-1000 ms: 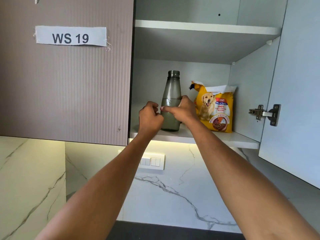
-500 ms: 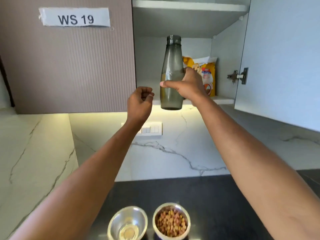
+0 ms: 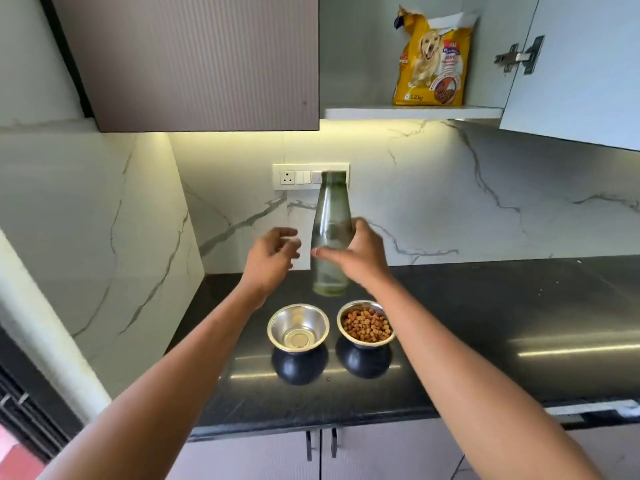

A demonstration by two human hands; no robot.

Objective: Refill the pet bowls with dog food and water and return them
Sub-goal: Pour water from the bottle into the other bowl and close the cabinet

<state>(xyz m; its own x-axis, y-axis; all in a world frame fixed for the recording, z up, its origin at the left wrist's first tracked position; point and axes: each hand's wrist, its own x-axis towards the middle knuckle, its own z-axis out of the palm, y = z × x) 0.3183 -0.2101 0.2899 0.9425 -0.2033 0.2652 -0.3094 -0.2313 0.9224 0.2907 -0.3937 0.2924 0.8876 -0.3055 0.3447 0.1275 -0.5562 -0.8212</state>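
right hand (image 3: 360, 252) fingers wrap the upright green water bottle (image 3: 330, 233) above the worktop (image 3: 485, 323), at twelve o'clock of the empty steel bowl (image 3: 298, 328), seemingly for pouring; left hand (image 3: 273, 254) hovers half-curled, empty, beside it.

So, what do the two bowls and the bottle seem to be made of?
Empty bowl and kibble-filled bowl: likely stainless steel, polished, with mirror-like reflections. Bottle in the right hand: translucent grey-green, glossy; glass or plastic, cannot tell.
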